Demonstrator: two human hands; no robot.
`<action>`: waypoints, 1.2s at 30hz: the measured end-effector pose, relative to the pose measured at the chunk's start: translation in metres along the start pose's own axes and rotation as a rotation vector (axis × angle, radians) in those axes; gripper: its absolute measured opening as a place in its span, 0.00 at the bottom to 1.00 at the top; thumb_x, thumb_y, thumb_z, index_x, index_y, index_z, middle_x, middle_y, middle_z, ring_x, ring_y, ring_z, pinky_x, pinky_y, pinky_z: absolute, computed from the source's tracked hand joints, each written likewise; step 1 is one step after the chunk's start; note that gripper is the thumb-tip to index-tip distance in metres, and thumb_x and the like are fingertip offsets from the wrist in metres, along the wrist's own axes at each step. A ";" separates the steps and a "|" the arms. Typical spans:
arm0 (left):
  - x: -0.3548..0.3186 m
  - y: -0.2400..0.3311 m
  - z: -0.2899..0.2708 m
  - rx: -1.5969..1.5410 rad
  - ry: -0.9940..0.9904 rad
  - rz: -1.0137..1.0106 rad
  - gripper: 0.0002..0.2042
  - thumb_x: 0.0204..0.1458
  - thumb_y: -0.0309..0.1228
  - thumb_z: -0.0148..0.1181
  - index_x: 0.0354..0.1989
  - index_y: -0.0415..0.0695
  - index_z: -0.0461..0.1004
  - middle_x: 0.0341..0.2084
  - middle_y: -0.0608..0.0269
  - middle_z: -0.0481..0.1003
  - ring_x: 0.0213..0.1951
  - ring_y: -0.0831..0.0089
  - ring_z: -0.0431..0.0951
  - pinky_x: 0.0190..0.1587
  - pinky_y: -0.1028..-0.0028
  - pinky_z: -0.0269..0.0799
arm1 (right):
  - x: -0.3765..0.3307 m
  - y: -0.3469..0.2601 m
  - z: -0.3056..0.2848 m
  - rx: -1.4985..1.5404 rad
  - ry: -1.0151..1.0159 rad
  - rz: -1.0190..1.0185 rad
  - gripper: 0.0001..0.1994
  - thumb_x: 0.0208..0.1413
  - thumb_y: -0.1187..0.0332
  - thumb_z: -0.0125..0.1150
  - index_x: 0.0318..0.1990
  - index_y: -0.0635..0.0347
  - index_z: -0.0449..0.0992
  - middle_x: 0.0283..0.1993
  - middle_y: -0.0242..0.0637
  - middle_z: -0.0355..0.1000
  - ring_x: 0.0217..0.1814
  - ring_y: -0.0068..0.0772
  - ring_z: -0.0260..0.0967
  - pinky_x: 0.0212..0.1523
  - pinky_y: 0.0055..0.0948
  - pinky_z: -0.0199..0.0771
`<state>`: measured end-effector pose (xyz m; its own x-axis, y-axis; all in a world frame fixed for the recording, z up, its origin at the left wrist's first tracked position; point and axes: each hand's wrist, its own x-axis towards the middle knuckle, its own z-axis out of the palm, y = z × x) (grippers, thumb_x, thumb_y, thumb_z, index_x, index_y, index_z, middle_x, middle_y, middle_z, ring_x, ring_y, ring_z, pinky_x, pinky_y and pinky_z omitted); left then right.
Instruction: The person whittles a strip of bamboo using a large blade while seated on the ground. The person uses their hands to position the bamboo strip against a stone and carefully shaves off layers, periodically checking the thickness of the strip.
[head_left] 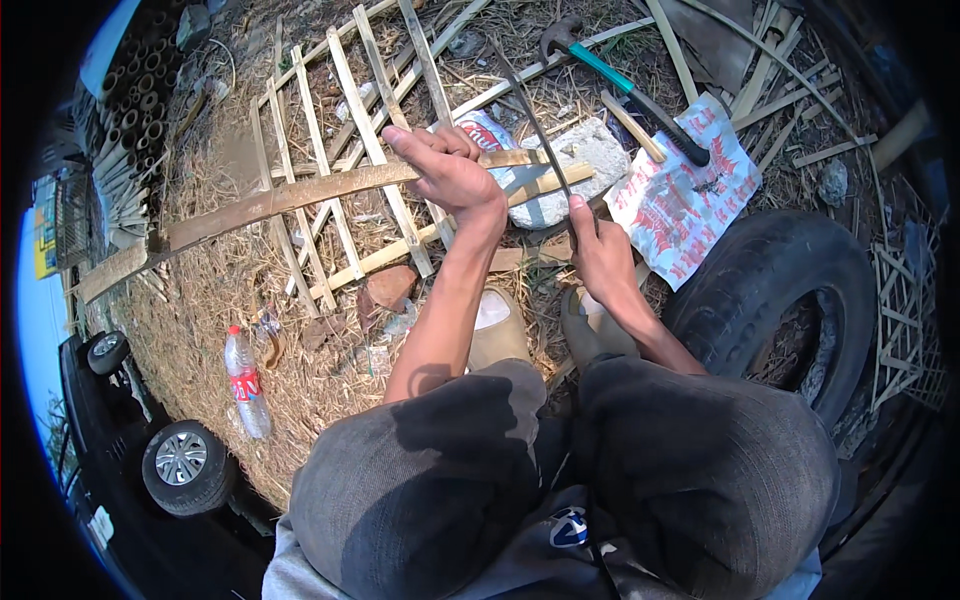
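Note:
My left hand (452, 172) is closed around a long split bamboo strip (270, 203), which stretches far out to the left. The strip's right end lies over a pale stone block (585, 170) and a piece of bamboo (550, 184). In my closed right hand (605, 262) is a long, narrow, dark blade, a machete by its look (535, 115), pointing away from me. Its edge crosses the strip's right end, above the block; whether it touches the strip I cannot tell. My fingers hide most of its handle.
A lattice of bamboo slats (345, 140) lies ahead on dry grass. To the right are a hammer with a green and black handle (640, 95), a printed sheet (690, 190) and a tyre (790, 290). A plastic bottle (245, 385) lies left, near a parked vehicle's wheel (183, 457).

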<state>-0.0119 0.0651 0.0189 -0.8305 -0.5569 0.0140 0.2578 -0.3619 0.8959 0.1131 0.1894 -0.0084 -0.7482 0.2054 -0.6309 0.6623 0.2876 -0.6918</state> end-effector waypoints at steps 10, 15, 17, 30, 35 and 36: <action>-0.011 0.004 -0.001 0.199 0.115 -0.022 0.30 0.68 0.55 0.35 0.15 0.50 0.49 0.10 0.71 0.53 0.16 0.78 0.50 0.22 0.73 0.47 | -0.005 0.008 -0.002 0.086 0.143 -0.264 0.38 0.63 0.39 0.48 0.28 0.77 0.76 0.21 0.65 0.70 0.28 0.55 0.75 0.36 0.50 0.71; -0.018 0.007 0.001 0.183 0.100 -0.002 0.28 0.68 0.54 0.36 0.17 0.49 0.51 0.11 0.71 0.53 0.17 0.78 0.52 0.22 0.74 0.51 | 0.009 0.005 -0.004 -0.090 0.083 -0.068 0.37 0.63 0.40 0.48 0.28 0.77 0.77 0.23 0.68 0.71 0.32 0.62 0.77 0.38 0.52 0.72; -0.018 0.009 -0.001 0.187 0.080 0.026 0.28 0.68 0.55 0.35 0.17 0.49 0.51 0.11 0.71 0.53 0.17 0.79 0.51 0.22 0.74 0.52 | 0.001 -0.005 -0.004 -0.090 0.091 -0.076 0.38 0.63 0.40 0.47 0.27 0.77 0.77 0.21 0.66 0.71 0.31 0.66 0.76 0.38 0.54 0.72; -0.004 0.011 0.012 0.098 0.080 -0.093 0.27 0.68 0.54 0.36 0.20 0.49 0.53 0.16 0.68 0.55 0.21 0.76 0.54 0.27 0.72 0.54 | 0.023 -0.017 -0.028 -0.131 0.155 -0.168 0.41 0.62 0.38 0.46 0.25 0.81 0.76 0.21 0.65 0.71 0.30 0.63 0.76 0.39 0.52 0.72; -0.007 0.000 0.059 0.083 -0.019 -0.119 0.30 0.66 0.57 0.40 0.18 0.47 0.55 0.15 0.70 0.57 0.21 0.77 0.54 0.27 0.72 0.53 | 0.037 -0.008 -0.057 0.121 0.268 -0.155 0.35 0.64 0.39 0.47 0.17 0.63 0.69 0.13 0.30 0.61 0.13 0.23 0.59 0.16 0.30 0.57; -0.010 -0.002 0.068 0.119 -0.001 -0.114 0.30 0.65 0.58 0.40 0.18 0.47 0.56 0.16 0.69 0.57 0.21 0.76 0.55 0.27 0.72 0.54 | 0.039 -0.008 -0.061 0.137 0.262 -0.134 0.35 0.64 0.39 0.48 0.16 0.61 0.67 0.13 0.29 0.60 0.12 0.22 0.57 0.14 0.29 0.55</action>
<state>-0.0379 0.1218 0.0469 -0.8516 -0.5164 -0.0904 0.1013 -0.3313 0.9381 0.0762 0.2523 -0.0055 -0.8022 0.4128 -0.4314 0.5429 0.2034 -0.8148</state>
